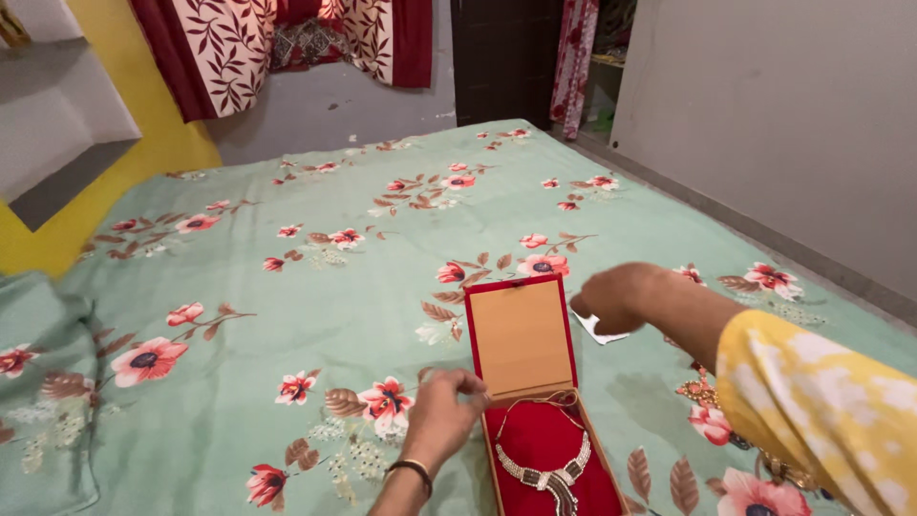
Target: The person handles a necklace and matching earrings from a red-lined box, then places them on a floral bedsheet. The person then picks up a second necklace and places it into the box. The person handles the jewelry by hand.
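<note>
Two hands [441,406], one jewellery box [523,336], one necklace [548,470]

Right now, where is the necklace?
In the head view, lower centre-right: the necklace lies on the red lining of the open jewellery box on the floral bedsheet, just right of the left hand.

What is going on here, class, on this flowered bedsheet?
A person leans over a green floral bedsheet with an open red jewellery box on it. The left hand touches the box's left edge near the hinge. A beaded necklace lies inside on red lining. The right hand reaches past the raised lid to a small white piece.
</note>
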